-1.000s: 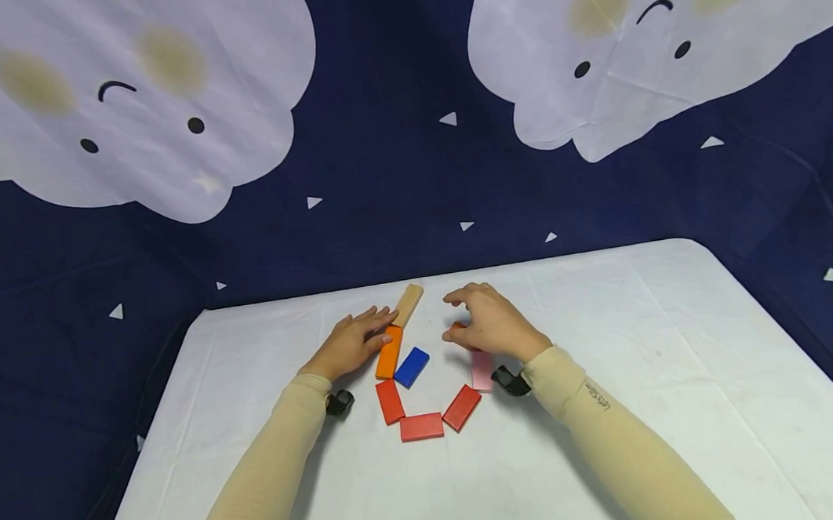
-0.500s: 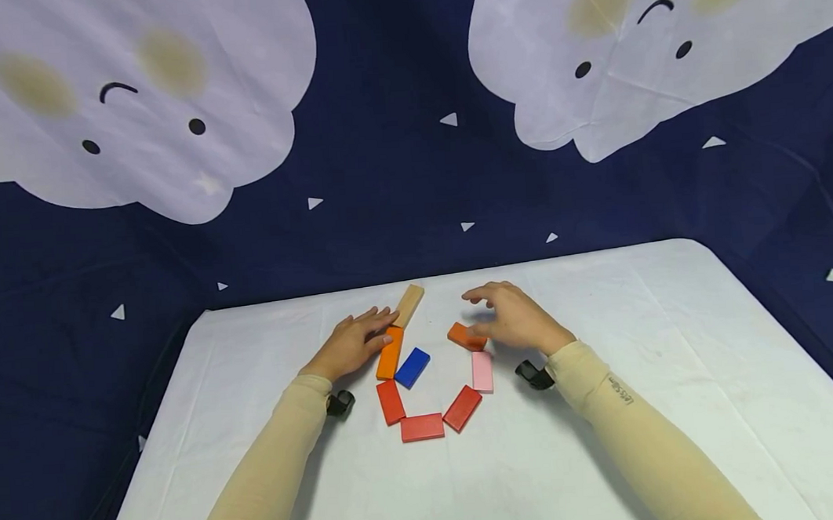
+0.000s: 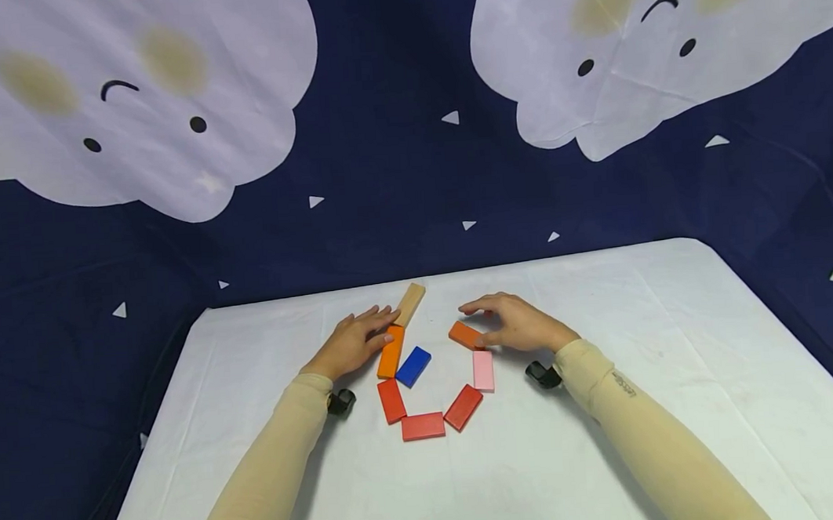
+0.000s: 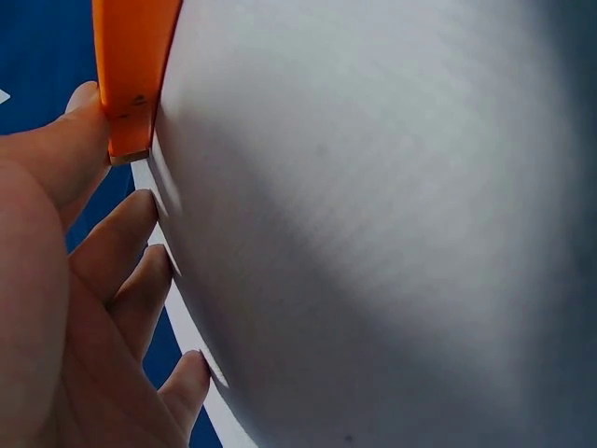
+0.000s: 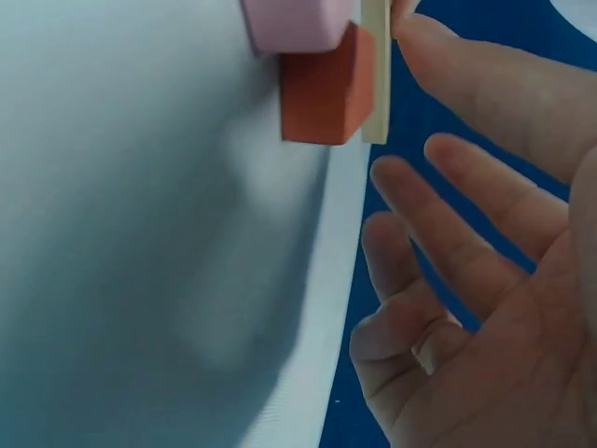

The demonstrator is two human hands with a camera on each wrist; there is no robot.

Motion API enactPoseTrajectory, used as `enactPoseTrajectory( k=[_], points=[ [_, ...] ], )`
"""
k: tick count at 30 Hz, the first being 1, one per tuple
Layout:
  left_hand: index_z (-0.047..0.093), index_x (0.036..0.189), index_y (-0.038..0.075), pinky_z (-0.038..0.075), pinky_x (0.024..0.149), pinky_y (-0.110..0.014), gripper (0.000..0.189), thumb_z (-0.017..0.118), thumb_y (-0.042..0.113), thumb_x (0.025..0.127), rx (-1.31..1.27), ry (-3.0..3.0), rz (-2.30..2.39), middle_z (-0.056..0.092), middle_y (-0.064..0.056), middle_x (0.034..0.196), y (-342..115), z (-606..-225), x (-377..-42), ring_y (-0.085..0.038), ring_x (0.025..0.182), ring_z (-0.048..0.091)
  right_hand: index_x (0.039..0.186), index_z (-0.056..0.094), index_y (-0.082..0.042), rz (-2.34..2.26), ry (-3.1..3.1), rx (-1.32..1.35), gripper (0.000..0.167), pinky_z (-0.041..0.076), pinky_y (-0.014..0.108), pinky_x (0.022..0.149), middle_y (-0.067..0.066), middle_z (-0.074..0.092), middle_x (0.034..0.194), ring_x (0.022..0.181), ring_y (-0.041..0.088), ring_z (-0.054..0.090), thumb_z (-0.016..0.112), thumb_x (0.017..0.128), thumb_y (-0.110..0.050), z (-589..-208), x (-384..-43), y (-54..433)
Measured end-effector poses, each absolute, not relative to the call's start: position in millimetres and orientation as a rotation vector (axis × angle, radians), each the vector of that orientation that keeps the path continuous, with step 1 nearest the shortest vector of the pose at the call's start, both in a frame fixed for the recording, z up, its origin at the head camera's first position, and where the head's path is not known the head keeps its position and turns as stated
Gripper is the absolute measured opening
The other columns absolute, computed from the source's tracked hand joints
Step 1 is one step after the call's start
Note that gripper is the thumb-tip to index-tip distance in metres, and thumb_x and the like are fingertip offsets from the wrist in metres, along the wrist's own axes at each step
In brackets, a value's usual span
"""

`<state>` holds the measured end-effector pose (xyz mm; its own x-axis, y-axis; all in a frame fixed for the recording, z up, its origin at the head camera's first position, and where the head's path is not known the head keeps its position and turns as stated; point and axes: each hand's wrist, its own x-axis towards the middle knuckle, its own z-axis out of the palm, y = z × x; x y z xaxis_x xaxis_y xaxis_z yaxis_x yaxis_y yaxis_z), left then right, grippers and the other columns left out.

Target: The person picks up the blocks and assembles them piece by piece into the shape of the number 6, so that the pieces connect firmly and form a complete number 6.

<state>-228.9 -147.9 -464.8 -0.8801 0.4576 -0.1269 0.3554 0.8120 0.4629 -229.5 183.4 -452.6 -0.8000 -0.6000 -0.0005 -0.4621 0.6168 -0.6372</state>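
Observation:
My left hand (image 3: 350, 346) rests by the orange block (image 3: 387, 363), its thumb on the block and fingertips at the lower end of the natural wood block (image 3: 411, 301). Its fingers are straight in the left wrist view, beside the orange block's end. My right hand (image 3: 524, 325) hovers with loosely bent fingers near the dark orange block (image 3: 464, 334); its thumb overlaps that block's right end. A pink block (image 3: 483, 373) lies just below it. In the right wrist view, nothing is between the right fingers (image 5: 457, 210).
Three red blocks, left (image 3: 392, 403), bottom (image 3: 423, 427) and right (image 3: 463, 407), curve between the orange and pink blocks. A blue block (image 3: 413, 367) lies inside the curve. White cloth covers the table (image 3: 602, 297); a dark blue curtain (image 3: 387, 238) hangs behind.
My right hand has moved right and uncovered the dark orange block, then lowered slightly with its thumb at the block's right end. The left hand and other blocks have stayed put.

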Motion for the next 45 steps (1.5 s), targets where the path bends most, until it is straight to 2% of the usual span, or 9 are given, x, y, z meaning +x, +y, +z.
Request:
enactPoseTrajectory(
  k=[9, 18, 24, 31, 38, 45],
  points=[
    [0.044, 0.154, 0.021, 0.012, 0.122, -0.056, 0.052, 0.053, 0.035, 0.105, 0.636, 2.760, 0.654, 0.038, -0.003, 0.159, -149, -464, -230, -0.025, 0.151, 0.025, 0.140, 0.060, -0.009, -0.930, 2.530, -0.931, 0.053, 0.039, 0.048, 0.112, 0.005, 0.060, 0.141, 0.131, 0.028, 0.051, 0.077, 0.089, -0.013, -457, -236, 184],
    [0.045, 0.153, 0.021, 0.012, 0.122, -0.056, 0.051, 0.053, 0.034, 0.105, 0.643, 2.766, 0.660, 0.039, -0.004, 0.158, -150, -463, -230, -0.026, 0.151, 0.026, 0.138, 0.062, -0.009, -0.857, 2.582, -1.025, 0.046, 0.046, 0.045, 0.104, 0.007, 0.062, 0.138, 0.120, 0.026, 0.056, 0.070, 0.093, -0.008, -456, -237, 180],
    [0.045, 0.153, 0.020, 0.012, 0.122, -0.056, 0.051, 0.054, 0.034, 0.105, 0.644, 2.759, 0.673, 0.039, -0.004, 0.158, -149, -462, -229, -0.026, 0.151, 0.026, 0.138, 0.062, -0.009, -0.851, 2.538, -1.023, 0.045, 0.045, 0.047, 0.106, 0.007, 0.062, 0.138, 0.122, 0.027, 0.055, 0.067, 0.094, -0.005, -453, -239, 179],
    [0.045, 0.153, 0.020, 0.012, 0.122, -0.056, 0.051, 0.054, 0.034, 0.105, 0.641, 2.756, 0.680, 0.039, -0.004, 0.158, -148, -461, -229, -0.026, 0.151, 0.026, 0.142, 0.058, -0.007, -0.852, 2.441, -1.040, 0.057, 0.041, 0.050, 0.109, 0.009, 0.058, 0.143, 0.126, 0.028, 0.051, 0.069, 0.087, -0.002, -452, -244, 180],
    [0.045, 0.153, 0.021, 0.012, 0.122, -0.057, 0.051, 0.053, 0.035, 0.105, 0.634, 2.757, 0.674, 0.039, -0.004, 0.158, -149, -463, -230, -0.026, 0.151, 0.026, 0.144, 0.056, -0.006, -0.790, 2.447, -1.030, 0.067, 0.041, 0.046, 0.108, 0.008, 0.057, 0.144, 0.124, 0.026, 0.051, 0.072, 0.079, -0.001, -453, -250, 177],
    [0.045, 0.153, 0.021, 0.012, 0.122, -0.057, 0.052, 0.054, 0.035, 0.104, 0.631, 2.756, 0.673, 0.039, -0.004, 0.158, -149, -464, -229, -0.027, 0.151, 0.026, 0.139, 0.060, -0.007, -0.770, 2.459, -0.990, 0.066, 0.041, 0.044, 0.108, 0.006, 0.058, 0.140, 0.124, 0.025, 0.049, 0.080, 0.077, -0.006, -453, -255, 173]
  ],
)
